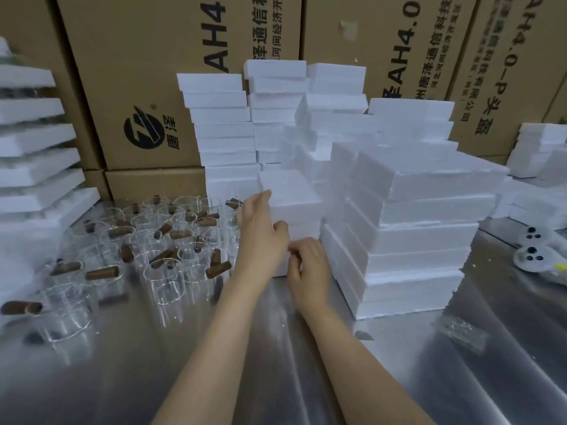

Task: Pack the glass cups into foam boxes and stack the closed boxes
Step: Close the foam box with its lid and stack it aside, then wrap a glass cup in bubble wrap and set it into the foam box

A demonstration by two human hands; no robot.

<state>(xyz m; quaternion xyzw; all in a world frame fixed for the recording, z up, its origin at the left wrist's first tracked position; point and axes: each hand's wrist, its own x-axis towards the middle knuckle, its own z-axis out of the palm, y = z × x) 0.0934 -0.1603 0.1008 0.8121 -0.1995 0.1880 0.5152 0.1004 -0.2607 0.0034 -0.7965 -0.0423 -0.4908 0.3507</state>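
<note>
A short stack of white foam boxes (pixel 291 197) stands in the middle of the metal table (pixel 214 348). My left hand (pixel 260 231) grips the left side of that stack, its fingers reaching up to the top box's corner. My right hand (pixel 310 265) pinches the front lower edge of the stack, fingers curled. Several clear glass cups with brown wooden handles (pixel 159 240) crowd the table to the left of my hands. How the boxes' insides look is hidden.
A tall stack of closed foam boxes (pixel 414 234) rises just right of my hands, with more foam stacks behind (pixel 221 133) and at far left (pixel 33 167). Brown cartons (pixel 138 87) wall the back. A white panda-patterned object (pixel 534 253) lies at right.
</note>
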